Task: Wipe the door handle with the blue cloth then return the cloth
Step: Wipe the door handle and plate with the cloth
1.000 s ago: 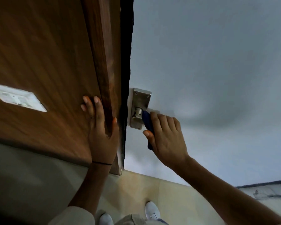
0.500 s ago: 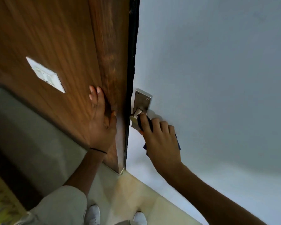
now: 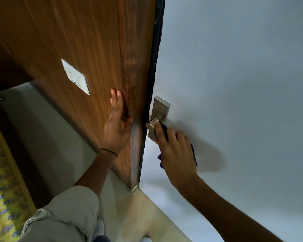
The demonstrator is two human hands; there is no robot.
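Observation:
A metal door handle (image 3: pixel 152 124) on a silver backplate (image 3: pixel 160 109) sits on the pale grey door face, beside the door's dark edge. My right hand (image 3: pixel 175 151) is closed over the lever, with the blue cloth (image 3: pixel 164 129) pressed between palm and handle; cloth corners stick out below the hand. My left hand (image 3: pixel 117 123) lies flat with fingers spread on the brown wooden panel (image 3: pixel 86 49), thumb near the panel's corner, holding nothing. Most of the lever is hidden under my right hand.
A white switch plate (image 3: pixel 75 76) is fixed to the wooden panel, left of my left hand. Pale floor tiles (image 3: pixel 138 213) show below, with my knee (image 3: pixel 68 210) in light trousers at the bottom left. A yellow patterned fabric (image 3: pixel 2 189) lies at the left edge.
The view has swung, so the switch plate now sits higher and nearer the middle. My right hand has slid down the lever with the cloth. The left hand stays on the wood.

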